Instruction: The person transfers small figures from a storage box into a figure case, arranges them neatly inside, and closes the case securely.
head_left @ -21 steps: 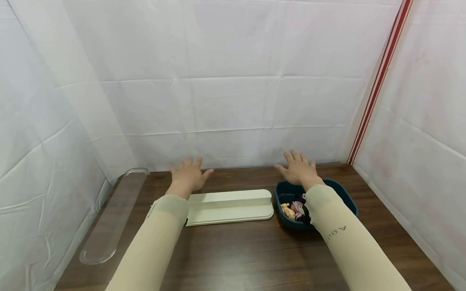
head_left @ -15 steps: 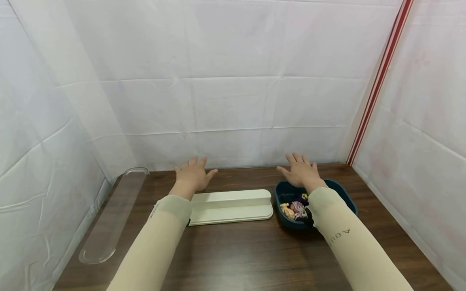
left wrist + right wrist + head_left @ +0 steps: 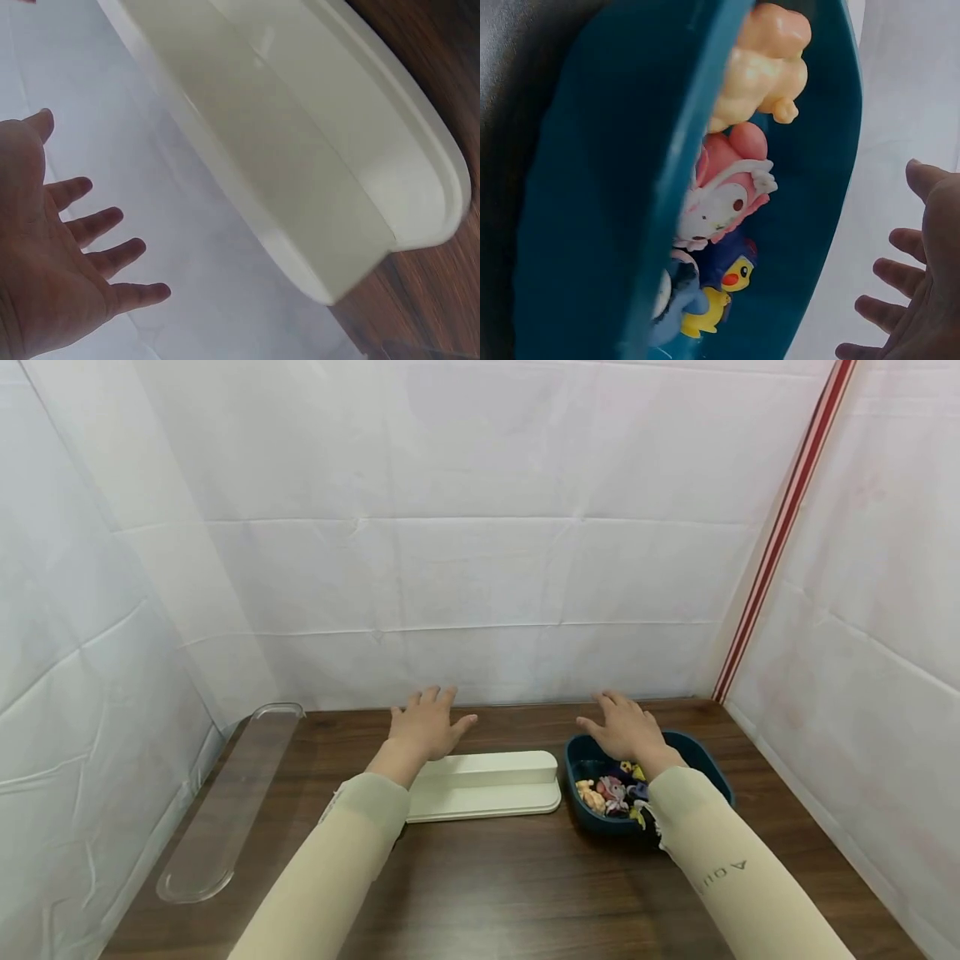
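Both released, left hand (image 3: 424, 728) and right hand (image 3: 624, 729) hang toward the far side of the desk (image 3: 495, 877), near a cream base (image 3: 483, 799) and, right, a teal basin (image 3: 592, 180) of figurines (image 3: 611, 793); exact height unclear.

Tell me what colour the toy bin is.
The toy bin is dark teal; the right wrist view shows it best.

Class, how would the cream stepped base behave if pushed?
The cream stepped base is probably stiff: its long edges run straight. Its smooth surface may feel slippery. Lying flat on the table, it might slide rather than tip.
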Demonstrator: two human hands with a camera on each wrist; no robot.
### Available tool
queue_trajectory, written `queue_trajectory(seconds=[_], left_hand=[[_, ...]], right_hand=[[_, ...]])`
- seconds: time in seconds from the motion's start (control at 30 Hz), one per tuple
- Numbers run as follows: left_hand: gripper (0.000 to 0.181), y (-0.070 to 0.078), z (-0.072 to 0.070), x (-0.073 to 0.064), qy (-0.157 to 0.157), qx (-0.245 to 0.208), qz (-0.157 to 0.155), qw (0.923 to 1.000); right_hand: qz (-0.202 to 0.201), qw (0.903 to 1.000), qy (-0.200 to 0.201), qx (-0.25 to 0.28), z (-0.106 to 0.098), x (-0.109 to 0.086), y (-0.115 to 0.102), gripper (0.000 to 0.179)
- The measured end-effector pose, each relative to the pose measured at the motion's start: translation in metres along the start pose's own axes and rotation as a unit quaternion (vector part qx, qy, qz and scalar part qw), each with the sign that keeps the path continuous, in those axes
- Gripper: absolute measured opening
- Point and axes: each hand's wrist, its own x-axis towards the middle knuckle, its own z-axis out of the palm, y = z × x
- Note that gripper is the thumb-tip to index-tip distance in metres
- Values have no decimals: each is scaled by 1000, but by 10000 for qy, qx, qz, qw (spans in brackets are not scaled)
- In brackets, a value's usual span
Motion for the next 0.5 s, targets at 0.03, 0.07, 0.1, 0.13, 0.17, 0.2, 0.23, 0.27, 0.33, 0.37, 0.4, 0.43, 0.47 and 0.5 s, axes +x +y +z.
queue_trajectory(seconds=[0.03,0.07,0.1,0.13,0.17,0.2,0.23,0.27,0.33,0.37,0.4,0.43,0.47,0.5], left_hand=[[76,3,1,-1,-18,-46,37,10000],[76,5,2,-2,-30,-92,73,9999],[76,8,3,-3,-44,-115,106,9999],[76,10,4,-4,-56,-131,126,9998],[76,13,5,-5,-69,-123,140,9998],[76,15,7,-5,-62,-112,166,9998],[76,18,9,-6,-52,-99,197,9997],[76,21,10,-7,-48,-87,232,9997],[76,26,13,-8,-45,-84,305,9995],[76,30,15,-9,-36,-101,357,9993],[76,33,17,-9,-35,-138,414,9990],[75,37,18,-11,-37,-160,468,9988],[75,41,19,-12,-54,-175,515,9985],[75,45,20,-14,-51,-192,566,9982]], right_hand=[[-3,10000,12,8,1,-1,1,74],[-13,10000,25,25,2,-2,2,74],[-23,10000,41,40,3,-3,3,74],[-31,10000,62,62,3,-5,3,73],[-41,9999,97,87,4,-6,3,73],[-65,9998,142,110,4,-8,4,72],[-83,9997,182,128,5,-9,4,72],[-110,9996,223,142,5,-11,4,71],[-153,9993,289,166,6,-15,5,70],[-172,9992,314,193,6,-17,5,70],[-195,9991,328,209,5,-20,5,68],[-208,9989,333,238,5,-23,5,67],[-229,9988,344,271,4,-26,5,66],[-234,9986,344,312,3,-30,5,65]])
